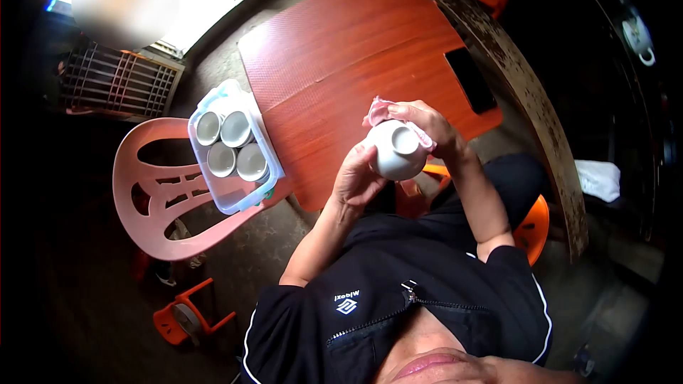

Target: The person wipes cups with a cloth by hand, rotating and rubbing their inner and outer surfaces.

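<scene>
A white bowl is held in front of my chest, its round foot turned up towards me. My left hand grips the bowl's left side, with the thumb along its wall. Pressed to the far and right sides of the bowl is a pink cloth, bunched in the closed fingers of my right hand. The bowl's mouth faces away and its inside is hidden. Both hands are above the near edge of the red-brown table.
Left of the table, a clear plastic bin holding several white bowls rests on a pink plastic chair. A black phone lies at the table's right edge. A worn wooden board stands beyond it. An orange stool is at lower left.
</scene>
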The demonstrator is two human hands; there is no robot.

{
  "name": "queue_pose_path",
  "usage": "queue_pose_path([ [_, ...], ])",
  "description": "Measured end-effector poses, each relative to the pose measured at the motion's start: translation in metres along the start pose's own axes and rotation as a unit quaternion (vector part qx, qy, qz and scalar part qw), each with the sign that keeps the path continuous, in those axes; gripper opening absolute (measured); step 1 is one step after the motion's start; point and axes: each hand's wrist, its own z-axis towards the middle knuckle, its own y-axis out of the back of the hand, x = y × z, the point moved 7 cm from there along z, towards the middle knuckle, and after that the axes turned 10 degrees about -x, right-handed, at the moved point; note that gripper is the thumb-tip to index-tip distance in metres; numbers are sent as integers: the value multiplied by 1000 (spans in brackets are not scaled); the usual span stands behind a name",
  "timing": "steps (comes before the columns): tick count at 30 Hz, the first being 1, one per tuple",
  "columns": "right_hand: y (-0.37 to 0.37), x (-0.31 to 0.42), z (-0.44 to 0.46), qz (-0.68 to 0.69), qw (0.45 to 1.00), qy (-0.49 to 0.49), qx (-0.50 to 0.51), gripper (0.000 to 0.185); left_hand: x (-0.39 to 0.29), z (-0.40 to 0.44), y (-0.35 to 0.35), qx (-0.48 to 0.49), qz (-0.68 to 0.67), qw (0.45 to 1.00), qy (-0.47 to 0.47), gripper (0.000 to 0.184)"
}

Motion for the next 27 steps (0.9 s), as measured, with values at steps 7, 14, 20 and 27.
queue_pose_path([
  [7,29,-74,4,268,942,72,-188,35,-8,8,-10,-53,407,877,-250,33],
  [14,11,-2,-7,-55,970,238,10,36,-11,9,-23,15,99,993,54,46],
  [20,23,-79,-18,363,854,-62,-368,35,-8,21,-10,-68,348,902,-246,35],
  [27,21,-58,-17,-26,950,34,-309,34,-60,17,6,-129,378,830,-390,26],
])
